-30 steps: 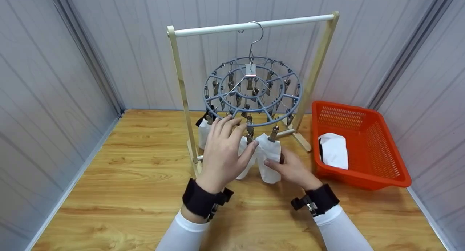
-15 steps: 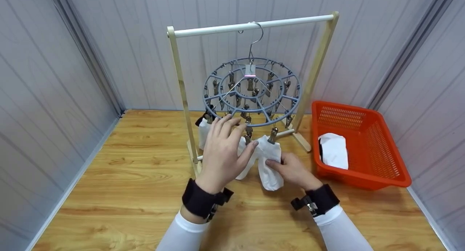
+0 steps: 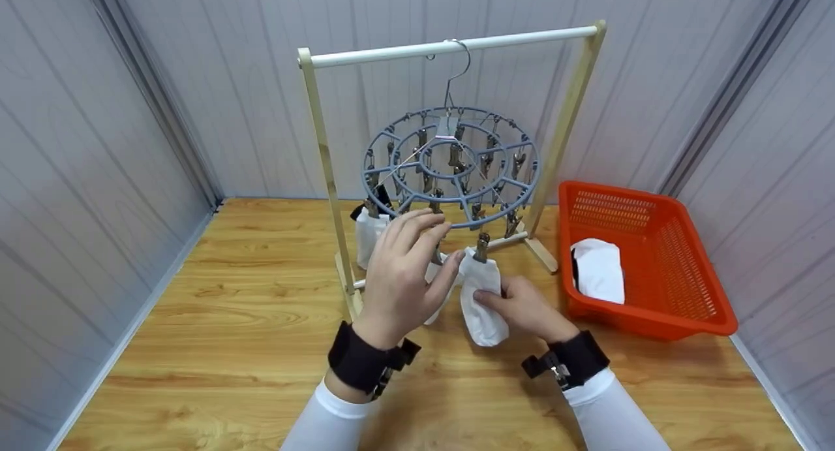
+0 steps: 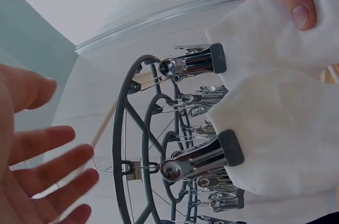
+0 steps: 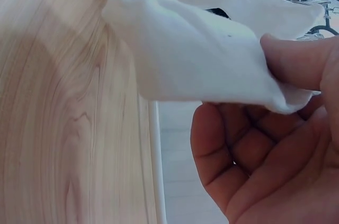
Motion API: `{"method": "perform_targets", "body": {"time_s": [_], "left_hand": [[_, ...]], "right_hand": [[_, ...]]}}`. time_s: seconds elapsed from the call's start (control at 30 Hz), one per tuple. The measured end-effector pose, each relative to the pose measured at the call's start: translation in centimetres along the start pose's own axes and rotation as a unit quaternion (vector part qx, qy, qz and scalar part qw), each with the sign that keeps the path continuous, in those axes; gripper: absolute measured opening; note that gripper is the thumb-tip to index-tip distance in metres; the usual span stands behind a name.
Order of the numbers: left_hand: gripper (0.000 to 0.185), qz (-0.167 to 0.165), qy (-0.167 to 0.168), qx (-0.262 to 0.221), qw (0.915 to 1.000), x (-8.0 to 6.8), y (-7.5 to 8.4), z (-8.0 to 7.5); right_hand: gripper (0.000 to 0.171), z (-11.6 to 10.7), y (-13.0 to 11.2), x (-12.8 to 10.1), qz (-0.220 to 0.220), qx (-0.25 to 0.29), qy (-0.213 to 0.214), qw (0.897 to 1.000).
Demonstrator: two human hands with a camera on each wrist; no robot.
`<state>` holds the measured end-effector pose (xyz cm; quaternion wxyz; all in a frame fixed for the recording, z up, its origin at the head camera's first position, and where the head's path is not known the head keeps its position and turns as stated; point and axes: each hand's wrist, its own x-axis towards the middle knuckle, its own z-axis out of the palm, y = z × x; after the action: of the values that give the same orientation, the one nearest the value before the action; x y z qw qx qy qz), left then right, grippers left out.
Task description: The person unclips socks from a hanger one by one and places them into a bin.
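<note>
At frame centre, a white sock (image 3: 481, 301) clipped to the round hanger (image 3: 450, 167) is pinched by the right hand (image 3: 522, 305); the left hand (image 3: 404, 278) is spread loose, holding nothing. One sock (image 3: 599, 269) is left in the basket (image 3: 678, 301).

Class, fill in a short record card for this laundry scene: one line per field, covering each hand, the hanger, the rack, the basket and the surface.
Left hand: fingers spread, raised in front of the hanger's near rim, holding nothing
Right hand: pinches the white sock that hangs from a metal clip
Clip hanger: round, grey, tilted, hooked on the rack's white bar
Other clipped items: a second white sock behind the left hand; another at the rim's left
Rack: wooden posts
Basket: orange, holds white laundry
Surface: wooden table
</note>
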<state>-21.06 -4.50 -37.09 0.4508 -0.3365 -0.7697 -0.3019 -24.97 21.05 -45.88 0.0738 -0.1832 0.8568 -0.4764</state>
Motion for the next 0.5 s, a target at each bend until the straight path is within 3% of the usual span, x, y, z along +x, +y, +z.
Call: {"method": "perform_targets", "body": {"time_s": [0.2,0.5], "left_hand": [[0.035,0.025,-0.009,-0.035,0.9990,0.0,0.1,0.3],[0.040,-0.005,-0.083,-0.032,0.9960,-1.0,-0.3,1.7]], "right_hand": [[0.030,0.1,-0.1,0.0,0.000,0.007,-0.005,1.000],[0.030,0.2,-0.2,-0.1,-0.011,0.007,-0.023,1.000]]}}
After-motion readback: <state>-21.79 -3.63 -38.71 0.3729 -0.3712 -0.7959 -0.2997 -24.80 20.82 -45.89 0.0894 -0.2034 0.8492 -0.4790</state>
